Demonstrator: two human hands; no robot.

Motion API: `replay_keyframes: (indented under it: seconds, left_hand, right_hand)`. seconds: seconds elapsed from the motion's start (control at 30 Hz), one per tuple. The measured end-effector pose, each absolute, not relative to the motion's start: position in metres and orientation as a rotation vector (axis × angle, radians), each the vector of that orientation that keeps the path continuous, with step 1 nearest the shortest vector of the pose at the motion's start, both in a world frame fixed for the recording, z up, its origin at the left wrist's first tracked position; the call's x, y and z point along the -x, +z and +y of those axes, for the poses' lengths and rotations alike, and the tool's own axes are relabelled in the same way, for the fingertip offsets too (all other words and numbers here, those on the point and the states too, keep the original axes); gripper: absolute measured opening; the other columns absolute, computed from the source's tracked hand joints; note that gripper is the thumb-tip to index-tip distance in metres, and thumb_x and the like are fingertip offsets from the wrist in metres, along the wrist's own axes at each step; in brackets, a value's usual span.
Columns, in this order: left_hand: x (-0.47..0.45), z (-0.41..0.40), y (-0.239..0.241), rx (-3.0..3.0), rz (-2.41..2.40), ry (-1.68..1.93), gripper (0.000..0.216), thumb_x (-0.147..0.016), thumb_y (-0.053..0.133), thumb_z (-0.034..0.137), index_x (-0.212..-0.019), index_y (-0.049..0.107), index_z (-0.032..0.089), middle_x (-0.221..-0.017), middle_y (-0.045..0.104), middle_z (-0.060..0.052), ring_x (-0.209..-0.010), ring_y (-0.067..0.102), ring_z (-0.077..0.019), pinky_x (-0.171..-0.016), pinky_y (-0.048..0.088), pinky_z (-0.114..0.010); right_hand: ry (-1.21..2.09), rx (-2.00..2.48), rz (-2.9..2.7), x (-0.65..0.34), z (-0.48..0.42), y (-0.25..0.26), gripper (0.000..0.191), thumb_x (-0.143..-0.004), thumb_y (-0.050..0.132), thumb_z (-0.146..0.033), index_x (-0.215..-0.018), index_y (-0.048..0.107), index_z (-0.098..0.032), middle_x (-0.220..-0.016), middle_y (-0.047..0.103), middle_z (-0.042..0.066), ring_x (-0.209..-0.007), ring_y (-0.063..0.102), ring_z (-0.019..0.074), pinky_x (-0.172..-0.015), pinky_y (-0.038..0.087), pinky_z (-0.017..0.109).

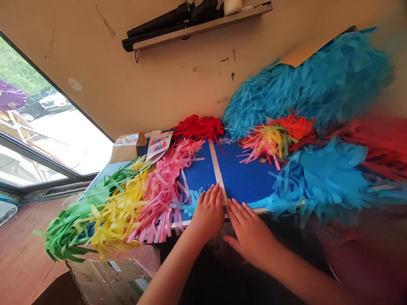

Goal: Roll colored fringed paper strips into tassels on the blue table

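A light-blue tissue paper tassel lies along the front edge of the blue table. Its narrow middle looks twisted, with a short fringe on the left and a fuller one on the right. My left hand rests flat over the middle, its fingers stretched out and pointing away from me. Close beside it, my right hand also has straight fingers, their tips at the table edge by the twist, thumb apart. The part of the tassel under my fingers is hidden.
Pink, yellow and green tassels hang over the table's left edge. Red tissue, a multicoloured bunch and a large blue fringe pile lie behind. A cardboard box stands below left; a shelf is above.
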State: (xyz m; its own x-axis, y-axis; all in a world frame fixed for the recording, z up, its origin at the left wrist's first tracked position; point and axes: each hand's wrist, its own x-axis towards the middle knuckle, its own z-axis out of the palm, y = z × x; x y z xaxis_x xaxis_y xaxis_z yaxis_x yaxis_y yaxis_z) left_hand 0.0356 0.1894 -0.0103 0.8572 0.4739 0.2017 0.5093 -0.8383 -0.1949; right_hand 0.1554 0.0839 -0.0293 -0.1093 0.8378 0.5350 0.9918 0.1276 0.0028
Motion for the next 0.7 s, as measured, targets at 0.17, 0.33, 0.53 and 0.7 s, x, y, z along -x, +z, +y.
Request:
replay_keyframes:
  seconds: [0.17, 0.33, 0.53, 0.7]
  left_hand:
    - [-0.035, 0.190, -0.013, 2.737, -0.731, -0.197, 0.049, -0.080, 0.040, 0.016, -0.127, 0.043, 0.003, -0.135, 0.043, -0.018, -0.125, 0.039, -0.0279, -0.097, 0.039, -0.044]
    - [-0.037, 0.189, -0.007, 2.727, -0.750, -0.185, 0.048, -0.080, 0.041, 0.017, -0.127, 0.044, 0.007, -0.136, 0.042, -0.016, -0.126, 0.038, -0.0291, -0.098, 0.037, -0.047]
    - [-0.053, 0.165, 0.014, 2.764, -0.583, -0.421, 0.041, -0.089, 0.037, 0.023, -0.129, 0.043, 0.016, -0.142, 0.034, -0.011, -0.133, 0.028, -0.0234, -0.106, 0.028, -0.041]
    - [-0.060, 0.138, -0.010, 2.983, -0.379, -0.197, 0.076, -0.083, 0.031, 0.063, -0.134, 0.036, 0.006, -0.142, 0.033, -0.013, -0.133, 0.026, -0.0230, -0.105, 0.029, -0.035]
  right_hand:
    - [-0.581, 1.891, -1.997, -0.170, 0.073, -0.051, 0.069, -0.085, 0.032, -0.061, -0.123, 0.050, -0.006, -0.131, 0.046, 0.017, -0.121, 0.041, 0.0281, -0.101, 0.028, 0.049]
    - [-0.717, 2.063, -1.955, -0.210, 0.054, -0.043, 0.072, -0.087, 0.023, -0.060, -0.124, 0.049, -0.004, -0.129, 0.046, 0.021, -0.122, 0.038, 0.0339, -0.100, 0.020, 0.060]
    - [-0.718, 2.146, -1.941, -0.205, 0.053, -0.036, 0.074, -0.080, 0.036, -0.066, -0.121, 0.053, -0.007, -0.132, 0.044, 0.017, -0.128, 0.029, 0.0350, -0.103, 0.017, 0.059]
    - [-0.727, 2.110, -1.965, -0.207, 0.055, -0.038, 0.066, -0.078, 0.045, -0.062, -0.119, 0.055, -0.011, -0.135, 0.040, 0.018, -0.126, 0.030, 0.0383, -0.098, 0.021, 0.063]
